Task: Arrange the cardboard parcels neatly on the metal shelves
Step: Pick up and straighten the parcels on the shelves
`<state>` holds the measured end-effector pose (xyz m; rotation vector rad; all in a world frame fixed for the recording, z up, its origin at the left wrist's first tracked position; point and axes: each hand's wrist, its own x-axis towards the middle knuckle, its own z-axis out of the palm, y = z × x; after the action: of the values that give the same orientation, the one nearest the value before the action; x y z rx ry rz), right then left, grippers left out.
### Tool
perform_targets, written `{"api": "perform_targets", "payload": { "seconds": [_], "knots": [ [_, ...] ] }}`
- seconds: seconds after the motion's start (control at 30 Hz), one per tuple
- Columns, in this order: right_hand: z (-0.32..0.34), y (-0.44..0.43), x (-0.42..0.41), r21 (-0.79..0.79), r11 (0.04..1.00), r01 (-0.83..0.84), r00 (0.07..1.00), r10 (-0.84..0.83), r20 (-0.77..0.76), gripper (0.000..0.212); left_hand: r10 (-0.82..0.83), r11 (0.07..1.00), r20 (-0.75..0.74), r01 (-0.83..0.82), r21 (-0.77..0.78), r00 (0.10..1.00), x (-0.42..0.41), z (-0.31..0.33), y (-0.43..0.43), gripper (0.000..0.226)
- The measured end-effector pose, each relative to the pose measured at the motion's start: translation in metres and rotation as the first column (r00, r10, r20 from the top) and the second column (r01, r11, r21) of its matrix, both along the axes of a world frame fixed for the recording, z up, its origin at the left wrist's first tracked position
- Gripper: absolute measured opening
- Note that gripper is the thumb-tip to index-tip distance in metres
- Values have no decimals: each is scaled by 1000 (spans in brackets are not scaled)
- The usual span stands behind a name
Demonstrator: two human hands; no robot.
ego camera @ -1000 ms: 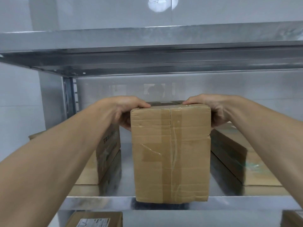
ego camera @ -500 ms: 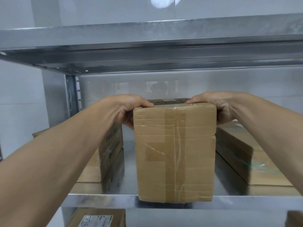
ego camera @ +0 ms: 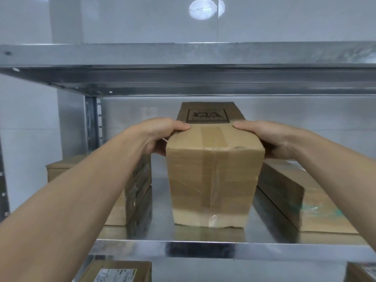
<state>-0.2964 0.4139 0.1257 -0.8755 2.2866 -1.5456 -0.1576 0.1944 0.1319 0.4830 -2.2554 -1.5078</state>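
Cardboard parcel point(ego camera: 213, 180) stands on metal shelf point(ego camera: 203, 248), base set in from the front edge, between a left parcel point(ego camera: 136, 192) and right parcel point(ego camera: 301, 200). Left hand point(ego camera: 162, 137) and right hand point(ego camera: 266, 139) clamp its top corners, thumbs on top.

Five cardboard parcels are counted: three on the middle shelf point(ego camera: 132, 248) (centre parcel point(ego camera: 213, 180), left parcel point(ego camera: 139, 180), right parcel point(ego camera: 289, 198)) and two beneath it (labelled parcel point(ego camera: 116, 271), corner parcel point(ego camera: 362, 273)). The left parcel, half hidden, may be a stack of two. Two metal shelves are seen, counting the upper shelf point(ego camera: 183, 55), and two hands: left hand point(ego camera: 160, 137), right hand point(ego camera: 270, 141).
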Motion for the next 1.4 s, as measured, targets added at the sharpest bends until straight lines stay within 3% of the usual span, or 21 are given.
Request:
{"api": "perform_targets", "payload": {
  "seconds": [0.17,0.33,0.57,0.8,1.03,1.23,1.4],
  "knots": [
    [-17,0,5,-127,991,-53,998,48,-48,20,-6,1000,-149,7,4,989,2,-19,2,26],
    [-31,3,1,-241,957,-164,984,143,-102,48,-53,995,-257,74,71,965,8,-36,0,33],
    [-36,5,1,-257,939,-228,968,189,-167,46,-74,993,-318,100,67,945,8,-43,-4,43],
    [-38,1,-6,-280,932,-229,966,182,-185,42,-80,994,-350,102,46,933,0,-46,-2,36],
    [-47,-4,-12,-265,929,-258,952,198,-235,51,-108,994,-349,111,-10,931,-7,-57,-8,32],
    [-83,-11,-18,-204,947,-248,922,167,-349,81,-115,990,-315,84,-110,942,-22,-92,-12,38],
    [-93,-15,-23,-379,915,-142,980,77,-181,76,-128,984,-308,158,76,943,-28,-105,-24,34]
  ]
}}
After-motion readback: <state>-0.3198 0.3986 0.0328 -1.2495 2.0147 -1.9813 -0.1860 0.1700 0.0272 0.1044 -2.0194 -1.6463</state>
